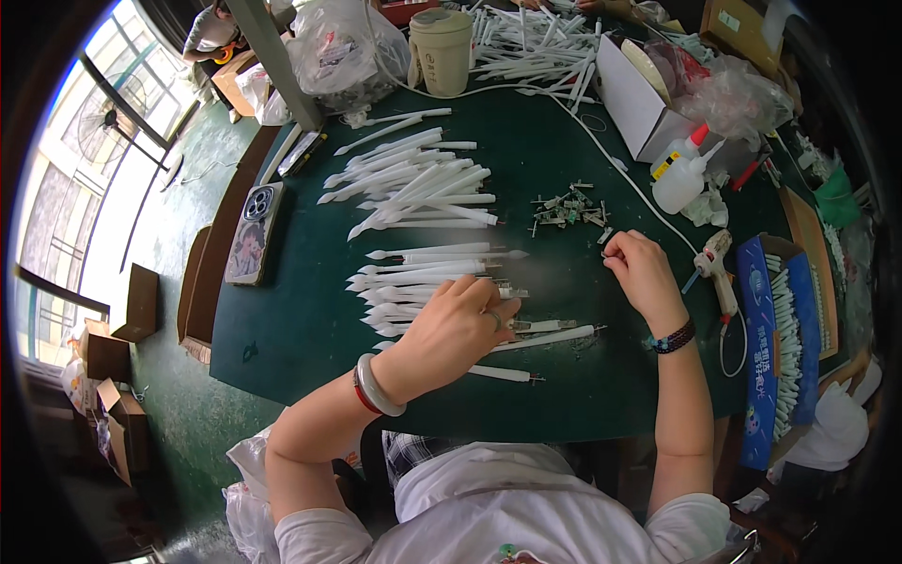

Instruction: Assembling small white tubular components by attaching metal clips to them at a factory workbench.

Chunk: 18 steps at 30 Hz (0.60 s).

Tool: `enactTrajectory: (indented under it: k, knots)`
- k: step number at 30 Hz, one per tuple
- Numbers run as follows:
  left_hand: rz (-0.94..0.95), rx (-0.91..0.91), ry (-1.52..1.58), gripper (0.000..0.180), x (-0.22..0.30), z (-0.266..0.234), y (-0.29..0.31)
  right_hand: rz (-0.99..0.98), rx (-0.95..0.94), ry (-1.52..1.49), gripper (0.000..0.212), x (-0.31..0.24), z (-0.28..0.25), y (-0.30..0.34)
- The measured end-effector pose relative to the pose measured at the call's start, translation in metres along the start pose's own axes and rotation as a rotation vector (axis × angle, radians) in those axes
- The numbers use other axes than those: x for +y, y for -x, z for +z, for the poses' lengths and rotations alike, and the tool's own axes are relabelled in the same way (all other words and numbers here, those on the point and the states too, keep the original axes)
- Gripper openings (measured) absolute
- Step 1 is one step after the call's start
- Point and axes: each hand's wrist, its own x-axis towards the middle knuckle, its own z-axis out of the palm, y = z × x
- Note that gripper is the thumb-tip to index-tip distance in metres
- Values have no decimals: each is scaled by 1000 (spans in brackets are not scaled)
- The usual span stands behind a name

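My left hand (453, 324) is closed, its fingers curled over the right ends of a row of white candle-shaped sticks (413, 268) with pointed left tips. Whatever those fingers pinch is hidden by the hand. Just beyond its fingertips lie a short clear-and-metal piece (545, 326) and a longer white stick (554, 338). To the right, my right hand (644, 273) has thumb and fingers pressed together; what is between them is too small to make out. A small greyish part (605, 235) shows right by its fingertips. Farther off lies a small heap of electronic parts (569, 209).
More white sticks (427, 183) are piled farther back. A glue gun (714, 263) and glue bottle (678, 183) stand right, by a blue box of sticks (756, 376). A white cable (648, 202) crosses the table. A phone (254, 230) lies left, a lidded cup (440, 52) at the back.
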Motion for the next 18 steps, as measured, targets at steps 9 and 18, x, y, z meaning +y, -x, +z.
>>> enactTrajectory:
  k: [9, 18]
  knots:
    - [-181, 16, -325, 13, -70, -14, -34, -214, 246, -300, 10, -35, 11, -4]
    - [-161, -35, -210, 12, -75, -16, -42, -220, 329, -480, 17, -44, 18, -2]
